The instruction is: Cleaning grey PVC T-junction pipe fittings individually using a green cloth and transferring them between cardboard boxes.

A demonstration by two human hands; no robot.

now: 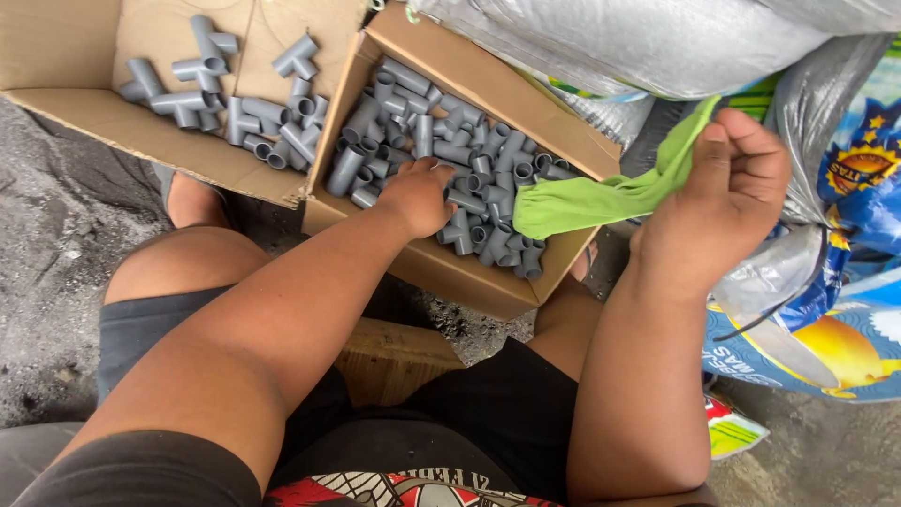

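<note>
We note rough grey concrete floor, gritty and dark; a wooden block seat; silver plastic sacks and printed colourful bags alongside; even daylight.

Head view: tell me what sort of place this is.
Probably an informal workshop or sorting spot on the ground, not a factory bench. The person sits low over rough grey ground, two cardboard boxes hold loose grey pipe fittings, and bulging plastic sacks are piled alongside.
</note>
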